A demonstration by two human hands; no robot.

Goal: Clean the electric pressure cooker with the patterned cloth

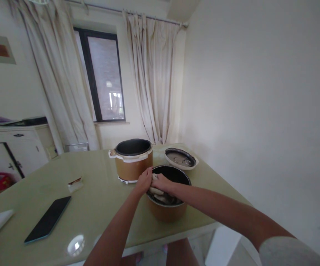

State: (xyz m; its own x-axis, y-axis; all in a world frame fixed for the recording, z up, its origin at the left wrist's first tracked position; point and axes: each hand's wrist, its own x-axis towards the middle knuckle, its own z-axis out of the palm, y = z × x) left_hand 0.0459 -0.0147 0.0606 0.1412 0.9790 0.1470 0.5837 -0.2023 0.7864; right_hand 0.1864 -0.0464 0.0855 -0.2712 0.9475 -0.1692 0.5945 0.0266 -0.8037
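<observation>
I see the inner pot (167, 207) near the front right edge of the table (98, 207), with a pale cloth (156, 191) bunched over its near-left rim. My right hand (161, 182) reaches into the pot's mouth, fingers curled tight on the cloth. My left hand (144, 181) sits on the rim just beside it, fingers bent together against the cloth; I cannot tell how firmly they grip. What lies in the pot under the cloth is hard to make out. Just behind stands the cooker body (132, 159), open and dark inside. Its lid (181, 158) lies to the right. 1 phone (48, 219) lies well apart on the left.
</observation>
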